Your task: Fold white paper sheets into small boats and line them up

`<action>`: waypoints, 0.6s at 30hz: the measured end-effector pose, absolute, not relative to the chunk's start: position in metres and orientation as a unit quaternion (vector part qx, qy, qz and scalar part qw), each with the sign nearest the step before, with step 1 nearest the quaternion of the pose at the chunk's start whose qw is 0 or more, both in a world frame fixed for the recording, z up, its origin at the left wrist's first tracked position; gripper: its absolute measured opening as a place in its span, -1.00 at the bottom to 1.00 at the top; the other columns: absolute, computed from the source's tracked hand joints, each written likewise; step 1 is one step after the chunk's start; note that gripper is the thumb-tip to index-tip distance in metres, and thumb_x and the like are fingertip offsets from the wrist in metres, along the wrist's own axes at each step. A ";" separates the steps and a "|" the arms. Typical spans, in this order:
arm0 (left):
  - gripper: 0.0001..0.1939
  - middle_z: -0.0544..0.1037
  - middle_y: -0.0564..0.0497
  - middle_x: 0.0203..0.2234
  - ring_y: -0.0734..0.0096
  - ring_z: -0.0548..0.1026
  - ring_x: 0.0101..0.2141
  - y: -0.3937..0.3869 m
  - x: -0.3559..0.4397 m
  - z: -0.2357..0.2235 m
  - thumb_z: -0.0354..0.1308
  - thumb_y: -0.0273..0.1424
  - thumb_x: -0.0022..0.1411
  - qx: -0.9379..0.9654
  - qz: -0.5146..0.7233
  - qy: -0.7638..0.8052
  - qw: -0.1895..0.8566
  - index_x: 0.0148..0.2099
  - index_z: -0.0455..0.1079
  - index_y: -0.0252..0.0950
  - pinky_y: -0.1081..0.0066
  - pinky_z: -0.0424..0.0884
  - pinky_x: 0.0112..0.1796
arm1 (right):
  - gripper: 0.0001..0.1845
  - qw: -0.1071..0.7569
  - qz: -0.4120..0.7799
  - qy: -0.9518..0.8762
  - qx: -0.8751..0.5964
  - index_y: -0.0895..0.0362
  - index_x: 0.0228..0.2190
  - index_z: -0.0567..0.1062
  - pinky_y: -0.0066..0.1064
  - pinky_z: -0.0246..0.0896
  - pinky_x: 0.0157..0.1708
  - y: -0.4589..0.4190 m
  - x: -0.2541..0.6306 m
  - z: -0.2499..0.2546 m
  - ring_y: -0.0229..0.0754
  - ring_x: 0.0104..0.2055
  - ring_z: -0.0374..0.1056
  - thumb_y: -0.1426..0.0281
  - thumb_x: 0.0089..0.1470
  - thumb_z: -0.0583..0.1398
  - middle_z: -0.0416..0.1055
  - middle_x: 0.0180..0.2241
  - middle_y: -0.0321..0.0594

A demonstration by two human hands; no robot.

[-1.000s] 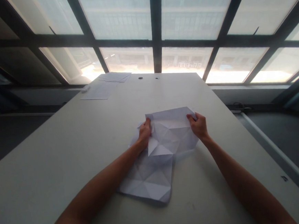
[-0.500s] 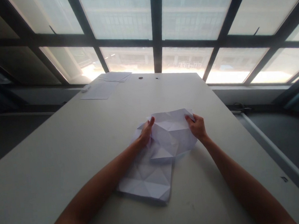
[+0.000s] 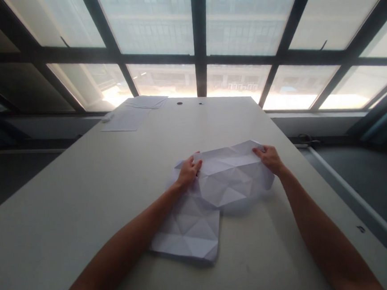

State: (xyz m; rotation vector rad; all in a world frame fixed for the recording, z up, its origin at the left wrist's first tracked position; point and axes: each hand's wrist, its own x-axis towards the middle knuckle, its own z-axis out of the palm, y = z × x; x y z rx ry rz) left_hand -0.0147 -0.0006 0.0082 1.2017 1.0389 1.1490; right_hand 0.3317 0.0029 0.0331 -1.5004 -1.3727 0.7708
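A white sheet of paper (image 3: 229, 178), creased into many triangles, is stretched between my two hands over the table. My left hand (image 3: 188, 171) pinches its left edge, thumb on top. The upper right corner is gripped by my right hand (image 3: 268, 158). Below and to the left lies a second piece of creased white paper (image 3: 190, 234), flat on the table and partly covered by the held sheet and my left forearm. Whether it is one sheet or several stacked, I cannot tell.
The long white table (image 3: 67, 208) runs toward a wall of dark-framed windows (image 3: 198, 37). Flat white sheets (image 3: 124, 119) lie at its far left corner. Two small dark round spots (image 3: 179, 103) mark the far end. A white rail (image 3: 344, 191) runs along the floor at right.
My right hand has moved to the right and slightly down, drawing the held paper out wider. My left hand stays nearly in place. The lower paper has hardly moved.
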 end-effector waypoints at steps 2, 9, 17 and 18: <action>-0.23 0.41 0.19 -0.63 0.56 0.31 -0.67 -0.005 -0.013 0.009 0.28 -0.26 0.15 0.566 0.454 0.449 0.522 0.34 0.13 -0.32 0.57 0.19 -0.59 | -0.42 0.417 0.352 -0.567 -0.618 0.28 -0.45 0.52 -0.48 -0.04 -0.62 0.003 0.345 0.030 -0.31 -0.57 0.12 -0.06 -0.17 0.32 0.31 -0.60 -0.30; -0.39 0.42 0.13 -0.59 0.49 0.33 -0.64 -0.010 -0.022 0.006 0.04 -0.21 0.29 0.631 0.407 0.494 0.438 0.32 0.17 -0.33 0.53 0.23 -0.58 | -0.52 0.328 0.221 -0.659 -0.639 0.23 -0.33 0.53 -0.36 0.19 -0.40 0.014 0.368 0.028 -0.18 -0.41 0.26 0.05 -0.07 0.28 0.39 -0.47 -0.22; -0.50 0.52 0.03 -0.43 0.35 0.45 -0.43 -0.036 -0.081 0.010 -0.02 -0.32 0.31 0.735 0.314 0.567 0.198 0.26 0.31 -0.24 0.45 0.32 -0.35 | -0.49 0.228 0.047 -0.659 -0.715 0.15 0.06 0.43 -0.05 0.12 0.04 -0.060 0.259 0.007 0.15 0.05 0.25 0.11 0.21 0.07 0.35 0.01 0.13; -0.50 0.54 0.00 -0.33 0.35 0.47 -0.39 -0.040 -0.088 0.010 -0.01 -0.33 0.30 0.751 0.287 0.572 0.165 0.26 0.32 -0.19 0.44 0.33 -0.31 | -0.44 0.202 0.063 -0.677 -0.705 0.12 0.11 0.39 0.00 0.07 0.09 -0.071 0.245 0.001 0.20 0.14 0.19 0.07 0.20 0.08 0.30 0.09 0.13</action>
